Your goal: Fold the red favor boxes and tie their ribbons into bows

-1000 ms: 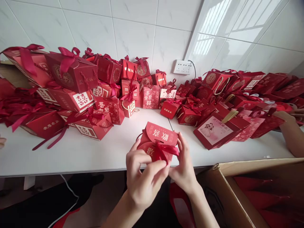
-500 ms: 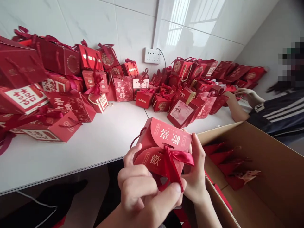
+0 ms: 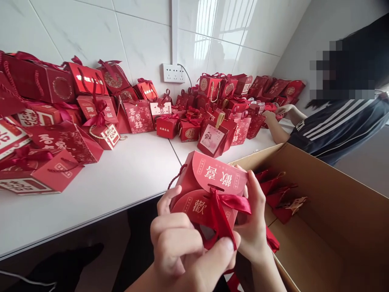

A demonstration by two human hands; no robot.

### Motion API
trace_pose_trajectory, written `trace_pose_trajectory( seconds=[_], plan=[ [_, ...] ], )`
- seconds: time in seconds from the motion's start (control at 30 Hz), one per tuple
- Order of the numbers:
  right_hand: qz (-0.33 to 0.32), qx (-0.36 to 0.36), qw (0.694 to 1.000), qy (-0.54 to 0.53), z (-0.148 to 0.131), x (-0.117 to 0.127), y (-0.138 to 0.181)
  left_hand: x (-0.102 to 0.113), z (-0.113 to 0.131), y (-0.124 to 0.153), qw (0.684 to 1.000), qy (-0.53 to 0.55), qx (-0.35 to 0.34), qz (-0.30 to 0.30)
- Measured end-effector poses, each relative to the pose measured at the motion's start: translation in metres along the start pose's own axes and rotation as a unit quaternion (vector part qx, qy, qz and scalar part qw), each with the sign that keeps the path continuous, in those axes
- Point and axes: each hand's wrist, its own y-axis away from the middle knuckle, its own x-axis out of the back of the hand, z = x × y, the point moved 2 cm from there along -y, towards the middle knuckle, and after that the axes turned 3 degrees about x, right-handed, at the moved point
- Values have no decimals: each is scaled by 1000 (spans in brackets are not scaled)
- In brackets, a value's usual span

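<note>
A red gift box point(image 3: 188, 174) with gold characters and a dark rope handle is held tilted between my hands. My right hand point(image 3: 255, 215) grips its right side, with some fingers hidden behind it. A dark red ribbon point(image 3: 221, 215) passes through slots in the flaps, with one loop out to the right and a tail hanging down. My left hand point(image 3: 182, 239) is closed, its thumb pressed on the ribbon's lower end, while one finger sticks up by the box's left side.
Many red gift boxes point(image 3: 138, 115) crowd the white table point(image 3: 133, 166) along the tiled wall. A cardboard carton point(image 3: 340, 190) at my right holds several red packages. At far right, a person in a striped sleeve point(image 3: 322, 132) handles boxes. A socket strip point(image 3: 174, 73) is on the wall.
My view has turned right, so the table and carton sit further left and more of the other person shows. My grip on the box and ribbon looks nearly the same.
</note>
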Motion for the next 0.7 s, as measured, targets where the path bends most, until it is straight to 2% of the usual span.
trace_pose_trajectory(
  seconds=[0.1, 0.17, 0.27, 0.33, 0.4, 0.43, 0.5, 0.6, 0.67, 0.7],
  plan=[
    [2, -3, 1000, -10, -2, 6, 1, -2, 9, -5, 1000, 1, 14, 17],
    [5, -1, 1000, -6, -3, 10, 3, -6, 7, -9, 998, 13, 36, 58],
    [25, -5, 999, 22, -8, 17, 7, -17, -19, -16, 976, 48, 154, 143],
    [73, -7, 996, 48, -14, 27, 13, -30, -46, -18, 954, 52, 271, 115],
    [162, -29, 983, 87, -20, 43, 20, -48, -66, -18, 942, 46, 330, 36],
    [203, -59, 973, 95, -23, 53, 25, -59, -71, -17, 942, 51, 333, -6],
    [260, -158, 951, 55, -25, 74, 36, -83, -68, -11, 951, 81, 279, -104],
    [296, -320, 896, -89, -26, 101, 53, -120, -44, 5, 957, 136, 112, -232],
    [298, -385, 862, -139, -30, 114, 61, -141, -30, 20, 947, 151, 31, -281],
    [285, -401, 858, -150, -32, 119, 64, -150, -25, 27, 944, 153, 15, -291]
  ],
)
